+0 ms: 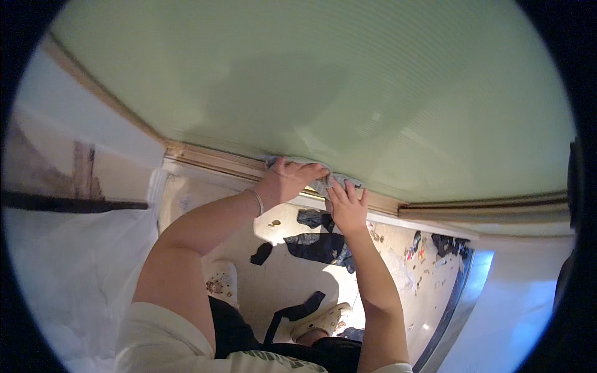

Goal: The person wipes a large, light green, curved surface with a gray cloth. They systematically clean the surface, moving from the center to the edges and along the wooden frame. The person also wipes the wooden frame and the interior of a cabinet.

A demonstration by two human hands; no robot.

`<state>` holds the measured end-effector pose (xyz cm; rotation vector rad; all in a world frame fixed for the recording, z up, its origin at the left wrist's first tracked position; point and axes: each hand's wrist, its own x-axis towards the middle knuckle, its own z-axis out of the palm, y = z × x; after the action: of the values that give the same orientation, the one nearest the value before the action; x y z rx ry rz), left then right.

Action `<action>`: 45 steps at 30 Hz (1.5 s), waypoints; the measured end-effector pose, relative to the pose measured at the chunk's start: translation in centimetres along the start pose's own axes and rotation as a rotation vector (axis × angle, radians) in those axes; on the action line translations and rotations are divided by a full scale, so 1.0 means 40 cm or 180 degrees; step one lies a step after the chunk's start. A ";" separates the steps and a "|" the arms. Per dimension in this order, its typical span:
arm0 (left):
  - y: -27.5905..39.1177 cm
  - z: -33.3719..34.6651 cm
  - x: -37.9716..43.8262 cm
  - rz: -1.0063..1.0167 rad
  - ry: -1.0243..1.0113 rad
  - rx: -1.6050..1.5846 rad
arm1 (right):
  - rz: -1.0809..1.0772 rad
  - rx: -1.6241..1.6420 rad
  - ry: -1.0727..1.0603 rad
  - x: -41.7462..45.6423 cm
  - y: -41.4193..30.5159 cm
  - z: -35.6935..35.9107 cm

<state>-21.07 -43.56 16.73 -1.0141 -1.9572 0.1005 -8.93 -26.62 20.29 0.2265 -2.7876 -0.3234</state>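
A pale green panel (289,102) with a fine ribbed sheen fills the upper view, and my shadow falls across it. Along its near edge runs a wooden frame (217,161). A crumpled grey cloth (347,180) lies over this frame near the middle. My left hand (296,179), with a bracelet at the wrist, holds the cloth down with its fingers pointing right. Beside it, my right hand (347,203) grips the cloth at the frame edge, fingers slightly spread. Both thumbs are largely hidden.
Black scraps (317,247) and small debris litter the pale floor (261,284) below. My feet in white clogs (322,321) stand there, near a black strap-like piece (298,310). White sheeting (79,261) hangs at left. A dark-edged frame (447,307) stands at right.
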 end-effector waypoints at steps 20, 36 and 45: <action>0.043 -0.217 0.339 0.0504 -0.0561 -0.1310 | 0.1989 0.2500 0.2140 -0.001 0.001 -0.032; 0.368 -0.139 0.508 0.1409 -0.0577 -0.1837 | 0.4579 0.3149 0.2811 -0.076 0.124 -0.040; 0.231 -0.108 0.353 0.1524 -0.1629 -0.2275 | 0.4192 0.4149 0.2338 -0.040 0.051 -0.013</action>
<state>-15.82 -29.08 24.89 -2.0879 -2.2065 -0.0962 -7.49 -24.44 20.77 -0.9435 -1.4774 1.4846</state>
